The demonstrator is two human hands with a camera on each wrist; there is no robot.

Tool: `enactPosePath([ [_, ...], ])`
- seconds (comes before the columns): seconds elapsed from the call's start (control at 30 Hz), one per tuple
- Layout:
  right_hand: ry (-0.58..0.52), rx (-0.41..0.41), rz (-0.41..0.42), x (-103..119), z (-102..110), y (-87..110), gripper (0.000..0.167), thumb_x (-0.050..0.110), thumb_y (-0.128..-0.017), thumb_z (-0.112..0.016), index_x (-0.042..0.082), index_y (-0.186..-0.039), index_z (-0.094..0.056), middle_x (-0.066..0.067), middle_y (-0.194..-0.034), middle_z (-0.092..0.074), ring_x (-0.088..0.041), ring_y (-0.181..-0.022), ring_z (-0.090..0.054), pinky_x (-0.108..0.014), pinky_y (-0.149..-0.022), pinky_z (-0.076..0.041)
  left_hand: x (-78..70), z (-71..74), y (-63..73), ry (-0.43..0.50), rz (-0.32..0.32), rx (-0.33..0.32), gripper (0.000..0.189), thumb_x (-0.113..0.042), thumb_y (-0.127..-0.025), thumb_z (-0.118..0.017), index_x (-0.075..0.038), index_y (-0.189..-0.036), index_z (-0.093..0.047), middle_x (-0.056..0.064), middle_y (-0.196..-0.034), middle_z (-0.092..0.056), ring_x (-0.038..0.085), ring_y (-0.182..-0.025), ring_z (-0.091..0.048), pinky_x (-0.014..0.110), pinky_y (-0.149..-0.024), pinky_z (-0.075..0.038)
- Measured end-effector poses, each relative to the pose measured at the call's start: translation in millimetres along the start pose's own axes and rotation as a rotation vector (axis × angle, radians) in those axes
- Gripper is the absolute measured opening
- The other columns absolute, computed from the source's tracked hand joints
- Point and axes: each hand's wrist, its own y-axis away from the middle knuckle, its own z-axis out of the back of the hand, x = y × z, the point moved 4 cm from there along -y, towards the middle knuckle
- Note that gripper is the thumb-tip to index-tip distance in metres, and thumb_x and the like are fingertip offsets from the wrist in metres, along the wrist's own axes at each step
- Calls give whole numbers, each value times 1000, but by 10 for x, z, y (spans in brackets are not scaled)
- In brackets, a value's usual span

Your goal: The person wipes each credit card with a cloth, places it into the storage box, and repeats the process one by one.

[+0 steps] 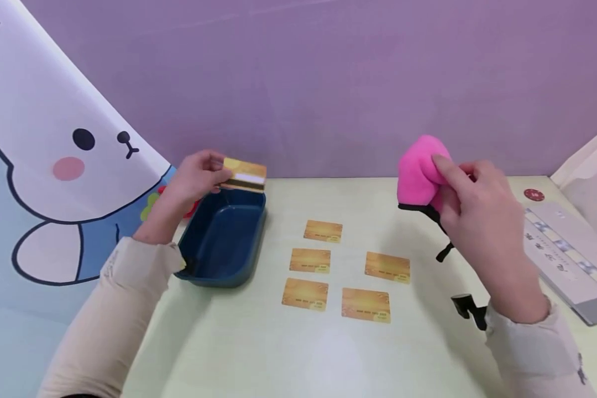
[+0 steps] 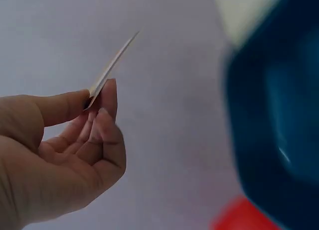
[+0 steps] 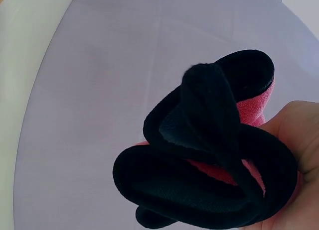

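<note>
Nearest me, the left sleeve (image 1: 124, 309) slants up from the lower left; the left hand (image 1: 199, 172) has its grip pinching a golden card (image 1: 246, 169), hiding some of the blue tub (image 1: 229, 232). Five flat cards (image 1: 305, 294) lie mid-frame on the surface (image 1: 268, 359). Right of centre, the right hand (image 1: 482, 204) pinches a pink pouch (image 1: 415, 171) aloft, forearm partly blocking a printed board (image 1: 572, 249); a red chip (image 1: 534, 194) sits beyond.

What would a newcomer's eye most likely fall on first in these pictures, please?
Probably the bright pink cloth item, which the right hand pinches at the right of the head view. Next might come the large cartoon face at the left, then the gold card in the left hand by the blue bin, and five more cards on the table.
</note>
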Motion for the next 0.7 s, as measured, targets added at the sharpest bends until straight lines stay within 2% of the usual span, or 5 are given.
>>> enactPosePath([
  [0.17, -1, 5, -7, 10, 1, -3, 39, 4, -94, -52, 13, -128, -69, -26, -100, -60, -43, -91, -55, -58, -55, -41, 508, 29, -263, -139, 150, 123, 51, -18, -101, -57, 2, -146, -41, 26, -131, -54, 15, -83, -68, 28, -80, -58],
  [0.27, -8, 1, -6, 17, -2, 0, 39, 4, -94, -52, 12, -128, -69, -26, -100, -60, -43, -91, -55, -57, -56, -41, 700, -20, -338, -217, 202, 154, 52, -15, -100, -56, 2, -146, -39, 27, -129, -53, 21, -84, -68, 37, -85, -59],
  [0.43, -21, -14, -2, 28, -8, 1, 38, 3, -94, -53, 12, -128, -69, -27, -99, -60, -43, -90, -55, -57, -58, -41, 817, -75, -400, -245, 286, 153, 53, -12, -98, -58, 2, -146, -40, 25, -131, -52, 30, -97, -65, 47, -98, -54],
  [0.6, -31, -22, 1, 54, -18, -5, 39, 3, -93, -53, 12, -128, -69, -27, -99, -60, -43, -90, -55, -57, -58, -41, 837, -59, -431, -231, 288, 117, 51, -10, -97, -60, 3, -143, -43, 26, -129, -55, 34, -100, -67, 46, -96, -55],
  [0.7, -36, -25, -2, 76, -24, -6, 40, 3, -93, -53, 13, -128, -69, -27, -99, -60, -43, -90, -55, -57, -57, -41, 844, -38, -415, -252, 302, 124, 48, -9, -97, -60, 5, -140, -45, 27, -126, -58, 34, -97, -70, 44, -92, -57],
])
